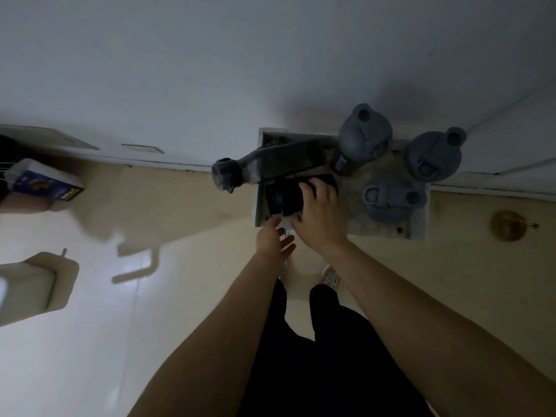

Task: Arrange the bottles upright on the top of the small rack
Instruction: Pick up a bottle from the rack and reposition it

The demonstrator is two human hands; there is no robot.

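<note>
Our forearms reach down to the small rack (416, 233). Our right hand (320, 210) is wrapped over a black bottle (285, 197) lying on the rack top, while our left hand (275, 240) hovers open just below it. Three grey-lidded shaker bottles (365, 136) already stand upright; a clear bottle (270, 162) lies on its side, overhanging the edge. We judge that next we tip the black one upright.

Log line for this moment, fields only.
right hand gripping dark bottle lying on rack | left hand open beside it | clear bottle lying | three grey-lidded bottles upright
</note>
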